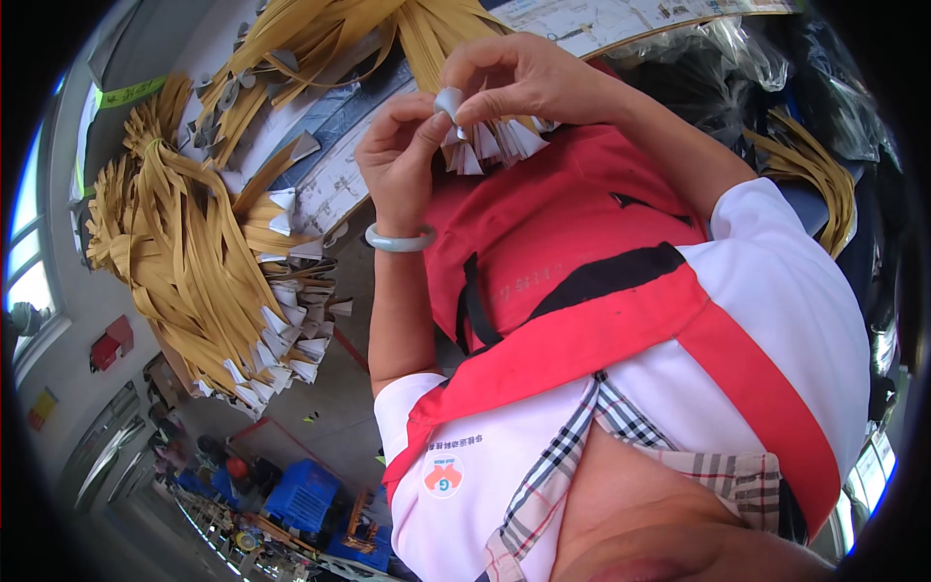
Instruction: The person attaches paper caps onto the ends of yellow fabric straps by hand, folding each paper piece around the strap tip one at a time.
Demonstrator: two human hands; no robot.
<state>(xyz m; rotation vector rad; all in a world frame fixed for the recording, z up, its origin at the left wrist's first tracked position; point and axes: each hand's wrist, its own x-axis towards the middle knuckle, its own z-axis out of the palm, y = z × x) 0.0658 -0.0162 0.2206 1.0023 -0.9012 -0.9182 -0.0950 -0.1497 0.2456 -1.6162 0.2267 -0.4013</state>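
My left hand (pixel 402 160), with a pale green bangle (pixel 400 240) on its wrist, and my right hand (pixel 514 78) meet in front of my chest. Both pinch the grey tip (pixel 449 102) of one yellow strap. Just below my fingers, a small bunch of more grey-white strap tips (pixel 490 144) fans out against my red apron (pixel 582 252). The yellow straps (pixel 436 34) of this bunch run away from my hands toward the top of the picture.
A large heap of yellow straps with grey tips (pixel 194 252) hangs to the left. More straps (pixel 815 175) lie at the right, beside clear plastic bags (pixel 727 53). Printed sheets (pixel 601 15) lie at the top. Blue equipment (pixel 301 495) stands on the floor below.
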